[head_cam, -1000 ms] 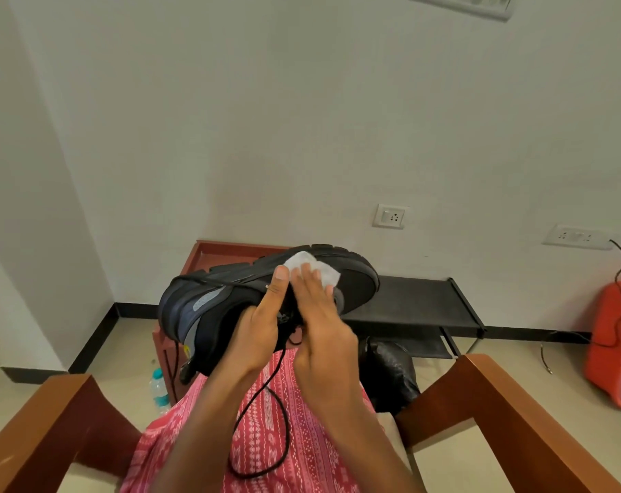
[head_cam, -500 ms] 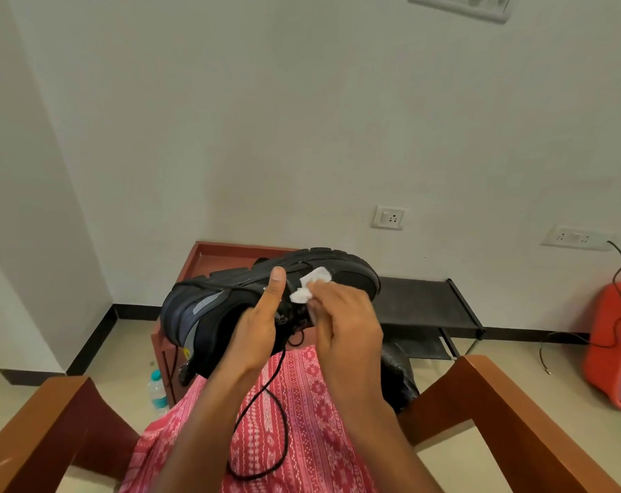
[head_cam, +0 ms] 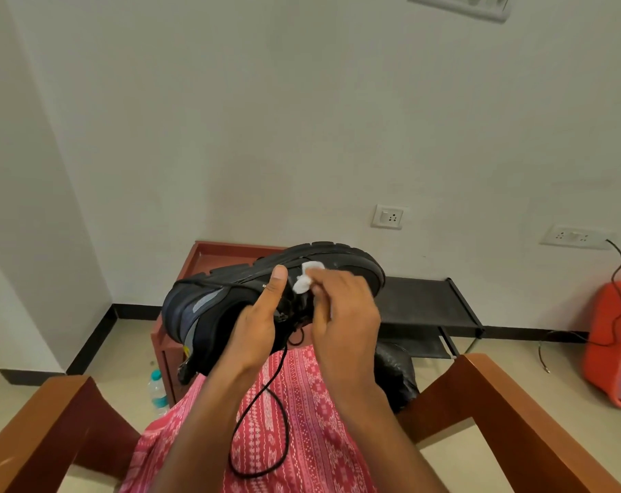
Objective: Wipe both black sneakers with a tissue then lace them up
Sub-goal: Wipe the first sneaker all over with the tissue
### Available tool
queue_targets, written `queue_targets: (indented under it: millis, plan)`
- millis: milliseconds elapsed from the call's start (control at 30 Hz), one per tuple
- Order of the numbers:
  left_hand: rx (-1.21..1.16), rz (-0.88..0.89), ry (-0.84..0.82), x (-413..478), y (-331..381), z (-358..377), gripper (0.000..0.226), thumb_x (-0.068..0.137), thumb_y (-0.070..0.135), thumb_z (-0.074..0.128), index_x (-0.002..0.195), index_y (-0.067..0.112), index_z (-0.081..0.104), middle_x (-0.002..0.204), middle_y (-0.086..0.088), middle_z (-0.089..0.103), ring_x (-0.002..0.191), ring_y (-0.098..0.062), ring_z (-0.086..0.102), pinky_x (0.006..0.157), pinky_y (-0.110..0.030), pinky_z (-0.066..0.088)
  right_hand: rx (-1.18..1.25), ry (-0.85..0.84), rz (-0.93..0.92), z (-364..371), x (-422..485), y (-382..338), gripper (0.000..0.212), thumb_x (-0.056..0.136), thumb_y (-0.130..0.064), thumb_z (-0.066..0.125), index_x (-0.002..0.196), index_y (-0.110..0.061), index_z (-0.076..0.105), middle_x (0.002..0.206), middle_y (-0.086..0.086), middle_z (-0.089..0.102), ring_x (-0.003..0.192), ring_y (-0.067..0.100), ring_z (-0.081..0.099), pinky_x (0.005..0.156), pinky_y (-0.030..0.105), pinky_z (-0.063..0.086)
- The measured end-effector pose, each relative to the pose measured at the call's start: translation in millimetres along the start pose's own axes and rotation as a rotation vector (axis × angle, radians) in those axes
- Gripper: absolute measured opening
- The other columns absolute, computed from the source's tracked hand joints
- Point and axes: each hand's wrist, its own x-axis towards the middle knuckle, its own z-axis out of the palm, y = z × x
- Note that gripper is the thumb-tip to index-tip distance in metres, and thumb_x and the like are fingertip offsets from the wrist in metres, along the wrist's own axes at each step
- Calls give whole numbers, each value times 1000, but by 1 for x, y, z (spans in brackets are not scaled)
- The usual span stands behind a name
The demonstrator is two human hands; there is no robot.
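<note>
A black sneaker (head_cam: 213,304) with grey side panels is held up on its side above my lap, sole facing away and toe to the right. My left hand (head_cam: 257,322) grips it from below, thumb stretched up along the upper. My right hand (head_cam: 344,314) pinches a crumpled white tissue (head_cam: 307,279) against the sneaker near the lace area. A loose black lace (head_cam: 263,414) hangs from the shoe and loops over my red patterned lap. A second black object (head_cam: 394,371), possibly the other sneaker, sits low behind my right arm, mostly hidden.
Wooden chair arms (head_cam: 515,414) frame both sides of my lap. A reddish-brown cabinet (head_cam: 209,254) and a black low rack (head_cam: 426,300) stand against the wall ahead. A water bottle (head_cam: 158,389) is on the floor at left, an orange container (head_cam: 611,343) with a cable at right.
My right hand has bunched the flat tissue into a small wad and slid it down the shoe from the sole edge toward the laces. The left hand still holds the sneaker in place.
</note>
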Motion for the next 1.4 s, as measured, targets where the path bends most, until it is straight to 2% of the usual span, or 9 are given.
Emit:
queue_targets:
  millis: [133,433,633,767,900,1067,1200,1300,1400]
  plan:
    - [-14,-3,28,1,0,-2,60,76,70,50,70,18,79,88,-10,78,84,-16,75,78,-29,56,33,-23,-113,1,-22,-19,27,94,-8,51,112,-11,72,99,-2,69,92,11,58,85,17,46]
    - [23,30,-15,3,-3,-4,58,85,75,47,103,30,79,102,7,76,102,-10,69,102,-33,47,-86,81,-3,5,15,12,28,85,4,70,110,-7,74,110,3,71,104,17,57,97,8,35]
    - [7,28,2,1,2,-2,52,90,61,47,89,22,80,95,-2,79,89,-8,74,71,-18,55,58,15,-79,4,-15,-19,25,94,-8,56,112,-11,73,105,-3,71,98,9,58,89,13,44]
    - [40,17,5,3,0,-4,55,84,70,46,91,28,82,96,1,79,98,-13,74,94,-36,55,11,6,-63,5,-1,-8,24,91,-1,63,110,-10,74,104,0,71,97,14,59,90,8,39]
    - [38,45,8,3,-1,-1,57,87,68,43,109,28,77,103,10,78,106,-5,69,106,-36,48,-78,20,30,10,19,4,30,84,7,68,107,-10,75,97,1,70,94,19,60,87,11,37]
    - [58,36,1,0,2,-1,55,82,71,42,84,32,81,97,0,78,99,-13,71,92,-31,52,80,31,17,6,-4,-19,25,91,-2,66,110,-17,74,99,-6,70,92,11,60,82,11,43]
    - [101,38,0,3,-1,-4,68,81,79,37,84,26,80,93,1,78,90,-7,72,79,-20,50,187,3,15,4,-9,-26,22,94,-6,66,112,-18,68,96,-8,67,89,5,61,76,18,50]
    - [97,34,-20,6,-5,-6,94,65,100,35,96,22,78,105,1,73,103,-13,65,98,-34,45,116,-6,1,8,13,-11,15,92,-5,66,103,-15,68,92,-6,66,87,10,60,75,21,49]
    - [-2,72,-40,3,-4,-3,84,70,95,38,118,36,73,123,8,71,123,-11,62,114,-43,40,20,25,24,13,33,0,16,90,-1,66,100,-13,72,96,-4,69,92,15,60,84,9,38]
